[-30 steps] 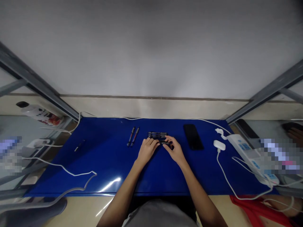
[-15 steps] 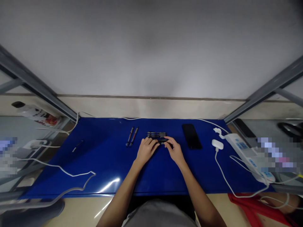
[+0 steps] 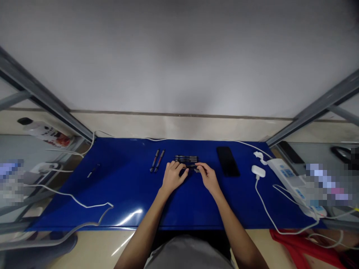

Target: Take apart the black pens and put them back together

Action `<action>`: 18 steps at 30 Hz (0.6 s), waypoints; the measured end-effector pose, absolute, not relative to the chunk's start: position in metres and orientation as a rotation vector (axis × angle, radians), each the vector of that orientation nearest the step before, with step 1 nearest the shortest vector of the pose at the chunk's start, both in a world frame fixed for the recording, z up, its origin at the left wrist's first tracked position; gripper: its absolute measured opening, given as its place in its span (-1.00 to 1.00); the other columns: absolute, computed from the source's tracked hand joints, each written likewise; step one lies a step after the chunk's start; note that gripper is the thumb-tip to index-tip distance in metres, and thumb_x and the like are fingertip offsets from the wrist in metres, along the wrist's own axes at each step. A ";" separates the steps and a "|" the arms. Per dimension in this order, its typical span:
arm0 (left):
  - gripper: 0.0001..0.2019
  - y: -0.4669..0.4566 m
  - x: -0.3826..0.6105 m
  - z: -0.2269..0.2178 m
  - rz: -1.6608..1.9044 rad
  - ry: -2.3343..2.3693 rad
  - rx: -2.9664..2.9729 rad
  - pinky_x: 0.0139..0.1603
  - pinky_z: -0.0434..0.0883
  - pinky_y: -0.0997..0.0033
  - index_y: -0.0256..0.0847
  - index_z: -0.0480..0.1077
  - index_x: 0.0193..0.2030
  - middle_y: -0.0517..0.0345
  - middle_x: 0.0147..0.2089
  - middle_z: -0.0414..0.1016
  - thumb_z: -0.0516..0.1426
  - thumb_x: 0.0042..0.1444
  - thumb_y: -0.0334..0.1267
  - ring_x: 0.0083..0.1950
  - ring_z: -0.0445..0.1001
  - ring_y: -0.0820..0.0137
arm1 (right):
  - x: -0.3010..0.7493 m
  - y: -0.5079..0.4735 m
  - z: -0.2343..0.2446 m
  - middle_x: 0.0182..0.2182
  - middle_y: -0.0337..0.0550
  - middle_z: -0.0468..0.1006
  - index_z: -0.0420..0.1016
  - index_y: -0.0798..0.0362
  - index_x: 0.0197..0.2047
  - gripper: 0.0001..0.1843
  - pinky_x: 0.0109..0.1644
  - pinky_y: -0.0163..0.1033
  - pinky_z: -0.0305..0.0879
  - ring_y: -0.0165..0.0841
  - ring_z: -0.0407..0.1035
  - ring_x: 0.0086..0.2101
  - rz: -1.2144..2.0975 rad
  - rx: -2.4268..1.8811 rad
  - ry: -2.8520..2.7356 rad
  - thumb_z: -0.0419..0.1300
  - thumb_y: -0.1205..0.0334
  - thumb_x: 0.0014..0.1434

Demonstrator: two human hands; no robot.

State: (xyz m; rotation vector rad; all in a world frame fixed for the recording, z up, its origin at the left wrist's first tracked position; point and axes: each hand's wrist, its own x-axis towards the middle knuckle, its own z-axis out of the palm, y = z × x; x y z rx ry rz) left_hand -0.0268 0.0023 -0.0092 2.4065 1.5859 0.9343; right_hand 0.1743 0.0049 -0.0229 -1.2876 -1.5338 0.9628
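Several dark pens [image 3: 186, 157] lie side by side in a row on the blue tabletop [image 3: 126, 179], just beyond my hands. Another dark pen [image 3: 192, 166] stretches between my two hands at the near side of that row. My left hand [image 3: 173, 176] has bent fingers and thumb around its left end, partly hiding the pens behind. With thumb and fingers closed, my right hand [image 3: 208, 176] pinches the right end. To the left lie two pens with reddish marks, a left one [image 3: 154, 160] and a right one [image 3: 159, 161], roughly parallel.
A black phone [image 3: 227, 161] lies right of my hands. Farther right are a white earbud case [image 3: 258, 171] on a cable and a white power strip [image 3: 294, 186]. A dark pen-like item [image 3: 93, 170] lies at the left. White cable [image 3: 84, 205] crosses the left edge.
My left thumb and fingers have spread slightly apart. My right hand has shifted a little to the right at the pen's end. The view has moved slightly.
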 end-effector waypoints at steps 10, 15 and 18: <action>-0.82 0.005 -0.031 -0.014 1.106 1.763 2.208 -0.17 0.16 0.21 -0.16 0.43 -0.32 0.13 -0.37 0.49 0.12 0.28 -0.17 -0.24 0.36 0.27 | 0.180 0.005 -0.025 -0.57 -0.28 0.36 0.52 0.03 -0.11 -0.67 -0.42 -0.27 0.27 -0.36 0.31 -0.52 0.833 -1.305 -1.338 0.09 -0.03 0.33; -0.81 0.009 -0.036 -0.018 1.203 1.792 2.070 -0.20 0.15 0.24 -0.16 0.41 -0.33 0.19 -0.46 0.38 0.09 0.29 -0.17 -0.32 0.32 0.31 | 0.187 0.008 -0.030 -0.45 -0.16 0.45 0.47 0.05 -0.10 -0.62 -0.33 -0.22 0.29 -0.31 0.33 -0.43 0.606 -1.432 -1.245 0.03 -0.07 0.34; -0.80 0.009 -0.037 -0.019 1.221 1.809 2.026 -0.21 0.14 0.25 -0.16 0.41 -0.33 0.21 -0.48 0.34 0.09 0.29 -0.16 -0.33 0.30 0.32 | 0.187 0.010 -0.032 -0.25 0.00 0.54 0.51 0.05 -0.14 -0.66 -0.14 -0.11 0.32 -0.19 0.37 -0.25 0.487 -1.498 -1.278 0.12 -0.04 0.29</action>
